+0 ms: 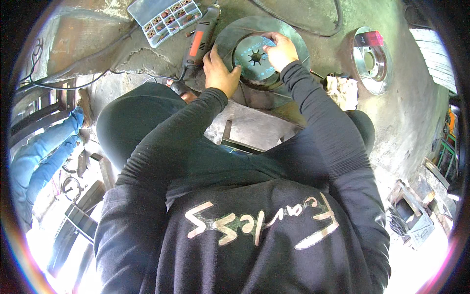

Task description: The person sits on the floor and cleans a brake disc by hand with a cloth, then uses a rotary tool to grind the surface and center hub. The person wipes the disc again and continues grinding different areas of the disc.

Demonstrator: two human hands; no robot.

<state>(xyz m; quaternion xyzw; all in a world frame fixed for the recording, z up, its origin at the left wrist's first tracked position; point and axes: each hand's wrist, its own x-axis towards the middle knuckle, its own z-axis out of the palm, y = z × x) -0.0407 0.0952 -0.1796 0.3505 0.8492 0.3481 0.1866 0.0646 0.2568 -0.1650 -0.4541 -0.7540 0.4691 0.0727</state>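
A large grey brake disc (298, 36) lies in front of me, with a bluish-grey sanding disc (247, 46) on its raised centre. The sanding disc has a star-shaped hole and printed marks. My left hand (223, 73) holds the left side of the brake disc, fingers at its outer edge and thumb by the sanding disc. At the upper right of the sanding disc, my right hand (282, 53) has its fingers bent and pressed onto the rim. An orange and grey power tool (199, 39) lies just left of the brake disc.
A clear compartment box (164, 22) of small parts lies at the far left. Another brake disc (384, 68) stands at the right, a red piece on it, near a pale cloth (341, 92). Cables cross the left side. Another person's legs (44, 147) show at left.
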